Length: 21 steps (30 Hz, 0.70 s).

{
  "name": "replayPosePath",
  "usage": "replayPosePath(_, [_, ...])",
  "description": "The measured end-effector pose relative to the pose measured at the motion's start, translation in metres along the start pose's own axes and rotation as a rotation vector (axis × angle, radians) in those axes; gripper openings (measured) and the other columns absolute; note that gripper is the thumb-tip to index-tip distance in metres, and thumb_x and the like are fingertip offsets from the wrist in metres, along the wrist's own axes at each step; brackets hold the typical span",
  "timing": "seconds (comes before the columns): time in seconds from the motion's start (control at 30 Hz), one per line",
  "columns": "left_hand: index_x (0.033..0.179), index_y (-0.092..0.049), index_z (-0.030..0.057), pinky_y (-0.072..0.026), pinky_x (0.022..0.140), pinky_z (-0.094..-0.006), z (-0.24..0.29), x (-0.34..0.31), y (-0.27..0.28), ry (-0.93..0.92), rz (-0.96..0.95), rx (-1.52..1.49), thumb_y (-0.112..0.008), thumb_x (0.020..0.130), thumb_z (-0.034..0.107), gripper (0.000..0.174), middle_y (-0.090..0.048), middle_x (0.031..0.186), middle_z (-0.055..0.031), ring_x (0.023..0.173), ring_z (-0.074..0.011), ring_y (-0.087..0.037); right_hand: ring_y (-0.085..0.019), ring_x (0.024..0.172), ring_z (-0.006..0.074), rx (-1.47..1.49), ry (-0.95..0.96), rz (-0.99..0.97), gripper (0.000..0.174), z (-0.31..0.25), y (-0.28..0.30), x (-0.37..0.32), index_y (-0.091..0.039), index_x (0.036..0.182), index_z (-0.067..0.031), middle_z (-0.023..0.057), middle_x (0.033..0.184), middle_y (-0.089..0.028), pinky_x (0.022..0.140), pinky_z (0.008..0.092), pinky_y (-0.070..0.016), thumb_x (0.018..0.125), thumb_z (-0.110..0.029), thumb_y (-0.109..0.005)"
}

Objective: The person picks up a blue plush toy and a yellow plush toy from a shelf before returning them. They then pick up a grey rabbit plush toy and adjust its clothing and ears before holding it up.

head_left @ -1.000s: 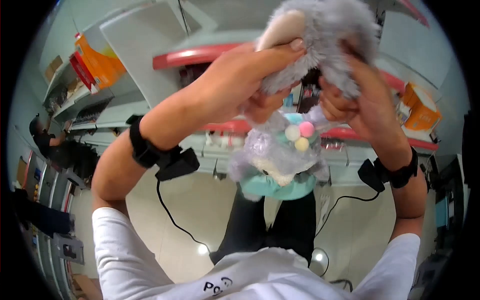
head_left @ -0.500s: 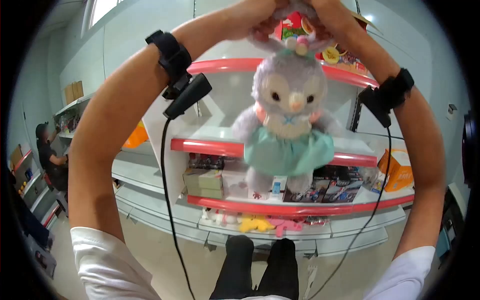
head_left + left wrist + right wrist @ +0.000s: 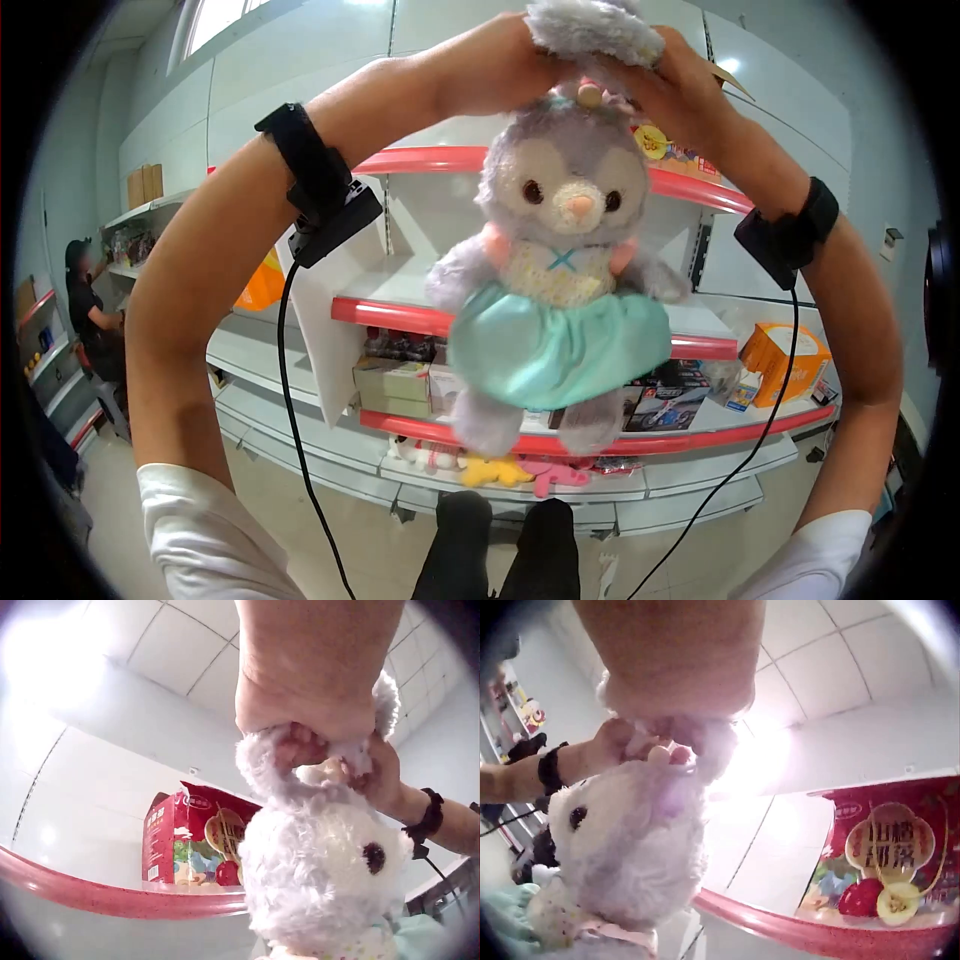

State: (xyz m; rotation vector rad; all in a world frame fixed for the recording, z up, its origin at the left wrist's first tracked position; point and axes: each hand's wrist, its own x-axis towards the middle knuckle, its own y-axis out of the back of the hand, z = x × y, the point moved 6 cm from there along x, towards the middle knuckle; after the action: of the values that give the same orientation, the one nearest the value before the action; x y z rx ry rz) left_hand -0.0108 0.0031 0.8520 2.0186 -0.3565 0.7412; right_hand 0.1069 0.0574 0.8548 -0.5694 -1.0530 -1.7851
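Observation:
A plush rabbit [image 3: 565, 190] with pale lilac fur, a mint-green skirt [image 3: 560, 345] and small pompoms on its head hangs upright, facing me. My left hand [image 3: 510, 65] grips one of its long ears and my right hand [image 3: 685, 90] grips the other, both high in the head view. Grey ear fluff [image 3: 590, 30] sticks out above the hands. In the left wrist view, the ear [image 3: 259, 761] bends under curled fingers beside the plush head [image 3: 307, 862]. The right wrist view has the head [image 3: 630, 832] just below my right hand [image 3: 682, 701].
Behind the rabbit stands a shelf unit with red-edged shelves [image 3: 430, 160]. A red fruit box [image 3: 202, 832] sits on an upper shelf; an orange box [image 3: 785, 360] and toy-vehicle boxes [image 3: 665, 405] stand lower. Yellow [image 3: 495, 470] and pink plush items lie near the bottom. Another person [image 3: 95, 310] is at the far left.
My hands have lifted the rabbit by its ears from a low, tilted position to hang upright. The head view has tilted up, and over the last half second the rabbit appears larger.

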Motion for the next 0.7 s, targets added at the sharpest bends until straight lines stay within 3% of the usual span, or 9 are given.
replayPosePath(0.07, [0.12,-0.058,0.0086,-0.0422,0.094,-0.0306,-0.014,0.0,-0.006,-0.065,-0.052,-0.03,-0.064,0.081,0.006,0.039,-0.059,0.118,-0.016,0.109,-0.0223,-0.055,-0.053,0.069,0.0065,0.069,-0.164,-0.136,0.022,-0.008,-0.004,-0.006,-0.056,0.105,0.0002,0.0011,0.084,-0.059,0.058,0.0224,-0.047,0.095,-0.018,-0.051])
replayPosePath(0.1, [0.09,-0.055,0.002,-0.0334,0.041,-0.027,-0.001,-0.011,-0.007,0.047,0.168,0.145,-0.052,0.092,0.027,0.026,-0.042,0.055,0.0,0.046,-0.0075,-0.039,-0.052,0.067,0.0063,0.143,-0.329,-0.138,0.021,-0.014,-0.011,-0.004,-0.056,0.106,-0.0007,0.0009,0.082,-0.058,0.058,0.0219,-0.0464,0.095,-0.019,-0.05])
replayPosePath(0.13, [0.09,-0.055,0.002,-0.0334,0.041,-0.027,0.014,-0.012,-0.007,0.047,0.167,0.144,-0.052,0.092,0.027,0.026,-0.042,0.055,0.0,0.046,-0.0075,-0.039,-0.051,0.065,0.0062,0.216,-0.493,-0.138,0.021,-0.015,-0.016,-0.004,-0.056,0.106,-0.0016,0.0008,0.08,-0.057,0.058,0.0214,-0.0458,0.095,-0.019,-0.049])
replayPosePath(0.2, [0.116,-0.057,0.0056,-0.0469,0.081,-0.0313,0.007,-0.023,-0.012,0.58,-0.065,0.163,-0.047,0.089,0.013,0.03,-0.064,0.093,-0.0091,0.088,-0.0173,-0.06,-0.055,0.066,0.0125,0.194,-0.369,-0.181,0.026,-0.022,-0.021,-0.003,-0.057,0.105,-0.0002,0.0057,0.081,-0.06,0.06,0.0264,-0.0473,0.09,-0.022,-0.055])
replayPosePath(0.37, [0.096,-0.057,0.002,-0.0417,0.052,-0.0309,0.024,-0.066,-0.055,0.992,-0.211,-0.166,-0.049,0.089,0.018,0.019,-0.055,0.07,-0.0057,0.061,-0.0145,-0.053,-0.051,0.067,0.0059,-0.082,0.155,-0.202,0.024,-0.063,-0.042,-0.033,-0.055,0.11,-0.0047,-0.0001,0.079,-0.057,0.058,0.023,-0.0457,0.094,-0.021,-0.048])
replayPosePath(0.47, [0.085,-0.055,0.0018,-0.0371,0.042,-0.031,0.039,-0.128,-0.125,0.824,-0.408,-0.321,-0.048,0.09,0.02,0.02,-0.049,0.062,-0.0037,0.051,-0.0132,-0.049,-0.05,0.063,0.0092,0.426,-0.325,-0.367,0.025,-0.096,-0.084,-0.093,-0.056,0.111,-0.0075,0.0007,0.075,-0.056,0.055,0.0266,-0.0443,0.093,-0.024,-0.05])
replayPosePath(0.53, [0.077,-0.05,0.0035,-0.0349,0.043,-0.0317,0.091,-0.172,-0.168,1.402,-0.526,-0.673,-0.045,0.091,0.023,0.024,-0.047,0.061,-0.0019,0.049,-0.0125,-0.044,-0.059,0.068,0.0199,0.693,-0.777,-0.526,0.033,-0.128,-0.12,-0.159,-0.056,0.109,0.0006,0.0145,0.088,-0.06,0.061,0.032,-0.0491,0.09,-0.026,-0.054])
replayPosePath(0.6, [0.075,-0.047,0.0046,-0.0326,0.043,-0.0309,0.134,-0.193,-0.198,1.469,-0.663,-0.95,-0.043,0.091,0.024,0.026,-0.042,0.059,-0.0004,0.049,-0.0118,-0.04,-0.046,0.047,0.0154,1.024,-1.57,-0.993,0.033,-0.175,-0.134,-0.229,-0.055,0.088,0.0005,0.0086,0.063,-0.052,0.042,0.032,-0.0379,0.092,-0.032,-0.049])
replayPosePath(0.7, [0.073,-0.044,0.0067,-0.0266,0.043,-0.0286,0.174,-0.227,-0.239,1.596,-0.826,-1.387,-0.04,0.092,0.025,0.027,-0.032,0.058,0.0023,0.048,-0.0104,-0.032,-0.032,0.04,0.0085,1.457,-1.93,-0.974,0.035,-0.222,-0.149,-0.27,-0.047,0.07,-0.0056,-0.0009,0.052,-0.038,0.037,0.0272,-0.0234,0.093,-0.033,-0.044])
